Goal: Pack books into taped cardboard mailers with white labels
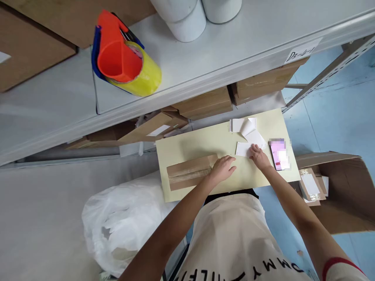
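A long taped cardboard box (190, 171) lies on the left half of a pale yellow tabletop (205, 144). Over the right end of that box is my left hand (224, 168), its fingers stretched out, thumb apart, holding nothing. My right hand (259, 157) has its fingers closed at the edge of a strip of white paper labels (243, 148). The strip folds back on itself and runs toward the table's far edge, where it curls. Right of that hand lies a phone (277, 154) with a lit, partly blurred screen.
A grey shelf (219, 50) crosses above the table, bearing a yellow tape roll (150, 78) with a red dispenser (117, 58) and white rolls (187, 23). An open carton (345, 214) with small parcels stands right. White plastic wrap (125, 218) sits left. Cartons (205, 103) line the back.
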`<state>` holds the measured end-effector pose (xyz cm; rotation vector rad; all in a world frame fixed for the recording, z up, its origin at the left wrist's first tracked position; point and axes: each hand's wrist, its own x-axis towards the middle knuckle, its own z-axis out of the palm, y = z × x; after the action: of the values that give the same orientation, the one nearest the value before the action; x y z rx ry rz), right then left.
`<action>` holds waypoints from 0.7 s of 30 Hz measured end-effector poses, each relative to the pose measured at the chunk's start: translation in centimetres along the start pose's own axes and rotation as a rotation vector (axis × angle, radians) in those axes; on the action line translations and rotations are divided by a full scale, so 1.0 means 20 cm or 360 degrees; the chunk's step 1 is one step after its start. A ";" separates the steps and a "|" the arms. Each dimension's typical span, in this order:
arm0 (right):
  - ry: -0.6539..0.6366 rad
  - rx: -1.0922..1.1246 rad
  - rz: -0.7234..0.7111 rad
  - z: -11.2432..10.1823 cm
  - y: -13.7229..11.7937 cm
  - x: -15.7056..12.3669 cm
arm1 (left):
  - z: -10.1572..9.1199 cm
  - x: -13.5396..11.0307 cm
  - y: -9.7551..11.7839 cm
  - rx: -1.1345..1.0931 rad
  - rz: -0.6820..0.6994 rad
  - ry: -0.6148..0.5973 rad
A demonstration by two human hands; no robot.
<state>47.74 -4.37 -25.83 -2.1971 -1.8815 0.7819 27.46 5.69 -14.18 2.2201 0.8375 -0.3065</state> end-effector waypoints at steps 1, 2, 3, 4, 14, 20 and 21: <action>-0.0035 -0.0052 -0.0061 -0.01 0.00 -0.01 | 0.00 0.00 -0.01 -0.0008 -0.0027 -0.0007; -0.0067 -0.0103 -0.0118 -0.03 -0.01 -0.02 | 0.00 0.01 -0.02 -0.0017 -0.0055 -0.0009; -0.0089 -0.0151 -0.0165 -0.04 -0.01 -0.02 | 0.00 0.01 -0.02 -0.0026 -0.0082 -0.0009; -0.0100 -0.0190 -0.0197 -0.05 -0.01 -0.03 | 0.00 0.01 -0.03 -0.0035 -0.0107 -0.0006; 0.0223 -0.0132 -0.0011 -0.12 -0.01 -0.02 | 0.02 0.09 -0.04 -0.0292 -0.0349 0.0106; 0.0669 0.0058 -0.0229 -0.19 -0.09 -0.04 | 0.00 0.16 -0.02 -0.0930 -0.0570 0.0311; 0.0721 0.0105 -0.0292 -0.19 -0.11 -0.04 | -0.01 0.17 -0.02 -0.1119 -0.0637 0.0295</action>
<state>47.50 -3.87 -21.32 -1.9204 -1.7593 0.2772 29.86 7.60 -15.84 1.4338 1.2628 0.0210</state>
